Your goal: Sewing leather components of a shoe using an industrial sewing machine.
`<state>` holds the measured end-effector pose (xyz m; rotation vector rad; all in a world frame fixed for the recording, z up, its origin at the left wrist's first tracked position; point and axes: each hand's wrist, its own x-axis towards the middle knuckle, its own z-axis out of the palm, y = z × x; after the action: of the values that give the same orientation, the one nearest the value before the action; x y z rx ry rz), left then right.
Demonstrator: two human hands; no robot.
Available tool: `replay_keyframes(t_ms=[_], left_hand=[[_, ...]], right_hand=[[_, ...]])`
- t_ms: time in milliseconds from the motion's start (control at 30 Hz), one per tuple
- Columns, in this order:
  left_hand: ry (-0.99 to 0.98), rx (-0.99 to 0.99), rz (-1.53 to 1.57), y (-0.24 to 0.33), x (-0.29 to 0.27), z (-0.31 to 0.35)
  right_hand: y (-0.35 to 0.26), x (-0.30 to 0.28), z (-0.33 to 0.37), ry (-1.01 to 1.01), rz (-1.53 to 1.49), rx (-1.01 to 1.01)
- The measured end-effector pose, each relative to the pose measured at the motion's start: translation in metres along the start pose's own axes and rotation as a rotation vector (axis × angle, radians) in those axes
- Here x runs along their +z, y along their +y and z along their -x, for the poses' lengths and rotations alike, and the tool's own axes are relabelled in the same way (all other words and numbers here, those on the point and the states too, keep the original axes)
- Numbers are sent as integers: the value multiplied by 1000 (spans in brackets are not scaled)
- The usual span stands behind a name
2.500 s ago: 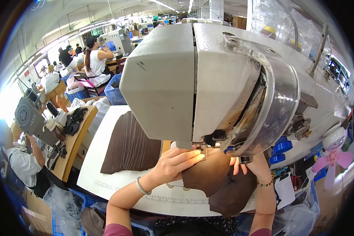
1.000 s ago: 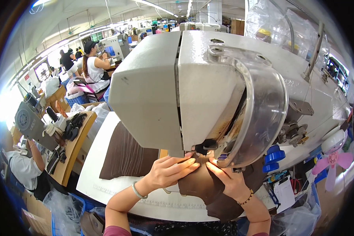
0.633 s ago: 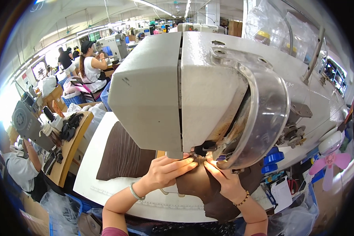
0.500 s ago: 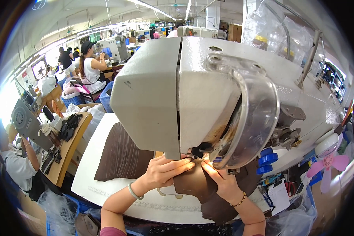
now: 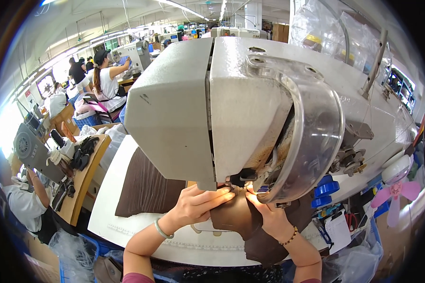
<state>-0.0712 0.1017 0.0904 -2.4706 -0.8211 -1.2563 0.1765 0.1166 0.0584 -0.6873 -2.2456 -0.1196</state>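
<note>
A large grey-white sewing machine head (image 5: 231, 108) with a clear plastic guard (image 5: 311, 141) fills the middle of the view. Under its needle area lies a dark brown fabric piece (image 5: 238, 219). My left hand (image 5: 198, 205) presses flat on the fabric's left side, fingers stretched toward the needle. My right hand (image 5: 267, 214) pinches the fabric's edge directly below the lit needle area. A bracelet sits on each wrist. The needle itself is hidden by the machine head.
A second brown ribbed fabric piece (image 5: 146, 184) lies on the white table (image 5: 113, 207) to the left. Blue thread spools (image 5: 326, 191) and a pink fan (image 5: 394, 195) stand at right. Other people work at machines at back left (image 5: 106, 82) and lower left (image 5: 26, 203).
My right hand moved from the fabric's right side in to the needle area and now pinches the edge there. My left hand stayed flat on the fabric. The view shifted slightly closer.
</note>
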Motion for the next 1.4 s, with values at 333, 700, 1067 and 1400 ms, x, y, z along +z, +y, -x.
replay_keyframes(t_ms=[333, 700, 1067, 1400], left_hand=[[-6, -42, 17, -7, 9, 19], [68, 6, 12, -11, 11, 12], [29, -59, 64, -9, 4, 9], [45, -123, 120, -14, 8, 12]], right_hand=[[2, 2, 0, -28, 47, 12], [-3, 1, -5, 21, 23, 14], [2, 4, -7, -23, -31, 36], [14, 16, 5, -25, -89, 89]])
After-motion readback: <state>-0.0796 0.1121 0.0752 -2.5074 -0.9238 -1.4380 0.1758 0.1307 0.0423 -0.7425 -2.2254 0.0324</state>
